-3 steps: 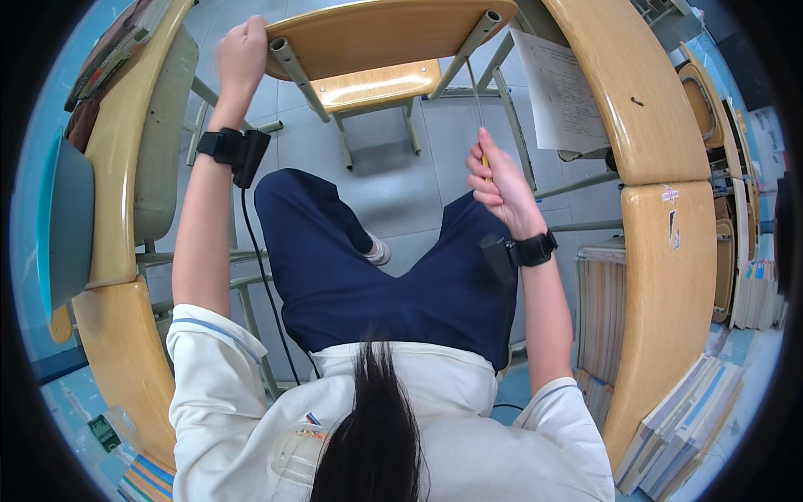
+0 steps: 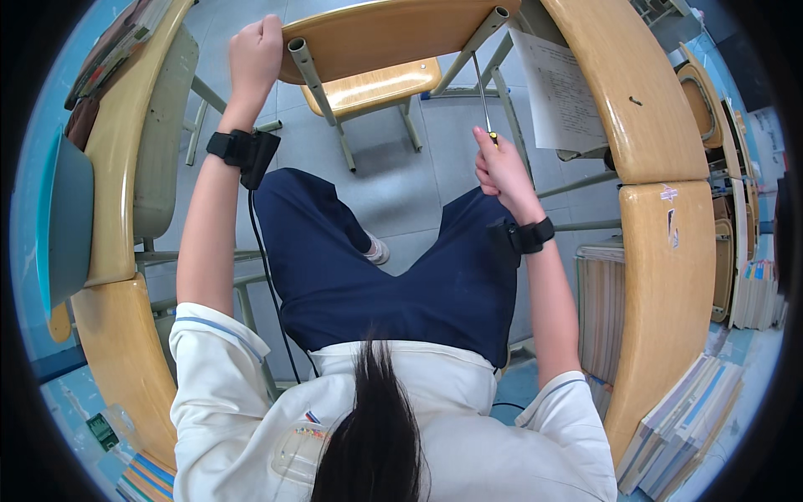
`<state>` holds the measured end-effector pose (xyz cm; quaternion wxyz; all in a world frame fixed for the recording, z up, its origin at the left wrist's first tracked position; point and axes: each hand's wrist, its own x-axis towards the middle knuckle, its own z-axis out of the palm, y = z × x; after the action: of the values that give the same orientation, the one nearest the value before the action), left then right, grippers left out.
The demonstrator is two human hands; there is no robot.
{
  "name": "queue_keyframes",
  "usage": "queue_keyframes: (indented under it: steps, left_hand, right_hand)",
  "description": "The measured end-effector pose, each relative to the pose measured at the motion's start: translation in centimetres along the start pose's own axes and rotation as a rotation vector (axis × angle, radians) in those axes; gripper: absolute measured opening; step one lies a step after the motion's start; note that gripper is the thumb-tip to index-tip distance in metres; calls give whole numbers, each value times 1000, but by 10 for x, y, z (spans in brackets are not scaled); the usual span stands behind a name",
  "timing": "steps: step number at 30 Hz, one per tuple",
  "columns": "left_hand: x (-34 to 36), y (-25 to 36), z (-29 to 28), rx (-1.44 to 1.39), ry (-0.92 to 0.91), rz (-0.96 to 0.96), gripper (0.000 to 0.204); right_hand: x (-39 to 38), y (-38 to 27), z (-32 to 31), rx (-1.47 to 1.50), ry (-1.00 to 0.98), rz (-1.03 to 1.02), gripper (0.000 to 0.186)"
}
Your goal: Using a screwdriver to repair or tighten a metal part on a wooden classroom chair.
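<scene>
My left hand (image 2: 255, 63) is closed on the left end of a tilted wooden board (image 2: 389, 38), which has a metal tube near each end. My right hand (image 2: 502, 171) grips the yellow-and-black handle of a screwdriver (image 2: 484, 99). Its long shaft points up to the underside of the board beside the right tube (image 2: 477, 40); whether the tip is seated in a screw is too small to tell. Both wrists wear black strapped devices, and a cable hangs from the left one.
Wooden desks flank me on the left (image 2: 117, 335) and right (image 2: 665, 318), with stacked books (image 2: 677, 418) and a printed paper (image 2: 556, 92) at right. A teal container (image 2: 67, 217) hangs at left. A small wooden chair (image 2: 368, 84) stands beyond my knees on the tiled floor (image 2: 385, 201).
The board and my left hand have shifted a little to the right. My right hand and the screwdriver have also moved slightly right.
</scene>
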<state>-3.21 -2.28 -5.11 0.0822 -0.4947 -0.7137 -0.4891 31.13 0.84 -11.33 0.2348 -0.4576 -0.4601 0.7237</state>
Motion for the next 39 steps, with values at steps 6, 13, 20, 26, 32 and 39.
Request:
queue_keyframes:
  steps: [6,13,20,26,32,39]
  left_hand:
    - [-6,1,1,-97,124,149,41]
    - [-3,-21,-7,-266,187,87,40]
    - [-2,-43,-23,-610,150,17,42]
    - [-3,-50,-28,-509,167,-19,44]
    - [-7,-55,-23,-438,270,-20,44]
    - [-6,-56,-23,-386,256,-33,42]
  right_hand:
    - [0,-14,-28,-178,-27,-44,38]
    - [-12,-17,-36,51,-126,11,37]
    - [-41,12,-29,163,-180,107,37]
    - [-38,42,-17,185,-237,144,38]
    - [-27,42,-6,202,-256,114,39]
    - [-28,44,-2,247,-259,128,40]
